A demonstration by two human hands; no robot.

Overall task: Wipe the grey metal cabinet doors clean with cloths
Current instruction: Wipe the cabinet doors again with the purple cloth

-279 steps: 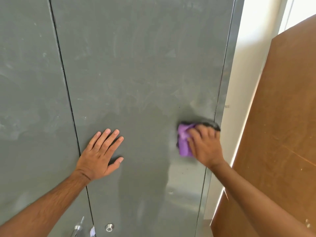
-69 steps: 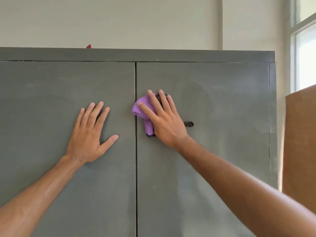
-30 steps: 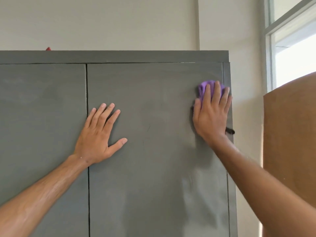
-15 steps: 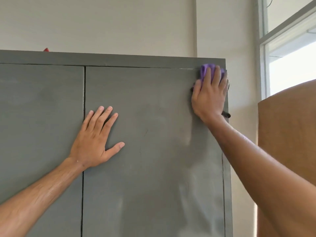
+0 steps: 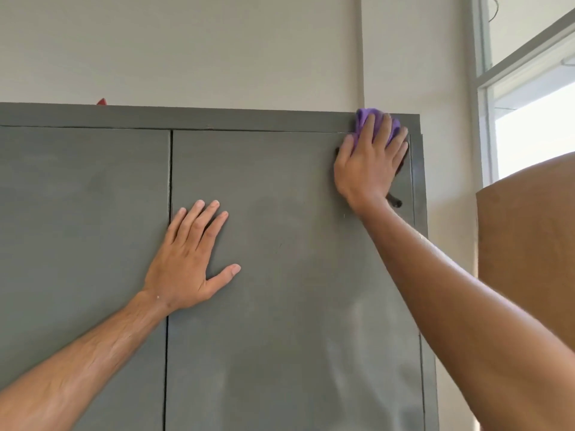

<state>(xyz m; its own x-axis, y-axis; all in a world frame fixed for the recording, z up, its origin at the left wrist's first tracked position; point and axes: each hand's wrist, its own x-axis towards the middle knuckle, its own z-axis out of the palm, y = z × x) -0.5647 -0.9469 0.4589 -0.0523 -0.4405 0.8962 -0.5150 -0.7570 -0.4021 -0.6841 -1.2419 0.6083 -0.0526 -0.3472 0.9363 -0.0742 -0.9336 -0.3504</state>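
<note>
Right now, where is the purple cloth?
The purple cloth is under the right hand, at the right door's top right corner.

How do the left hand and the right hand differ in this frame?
The left hand lies bare on the right door near the centre seam; the right hand presses a purple cloth at the door's top right corner. The left sits lower, the right higher. Both are flat, fingers straight.

My left hand (image 5: 189, 262) lies flat on the grey cabinet's (image 5: 280, 306) right door, my right hand (image 5: 370, 163) pressing a purple cloth (image 5: 364, 118) at its top corner.
</note>
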